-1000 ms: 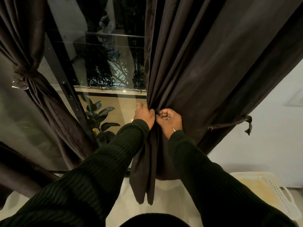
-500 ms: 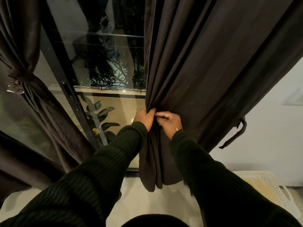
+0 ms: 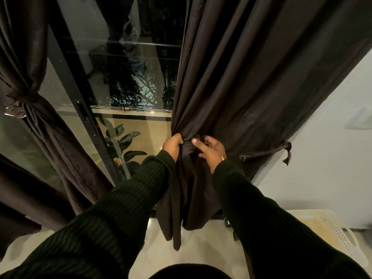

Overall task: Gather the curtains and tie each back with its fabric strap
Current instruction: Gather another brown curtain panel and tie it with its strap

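The left hand [image 3: 172,145] grips the gathered inner edge of the right curtain [image 3: 251,81]; the right hand [image 3: 211,151] rests on the folds just beside it, fingers loosely spread. Its fabric strap [image 3: 267,153] dangles at the outer edge, near the wall [image 3: 322,158].

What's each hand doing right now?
Left hand: grips the gathered edge of the right curtain.
Right hand: fingers loosely spread, thumb pressing the same bunch; no closed grip.
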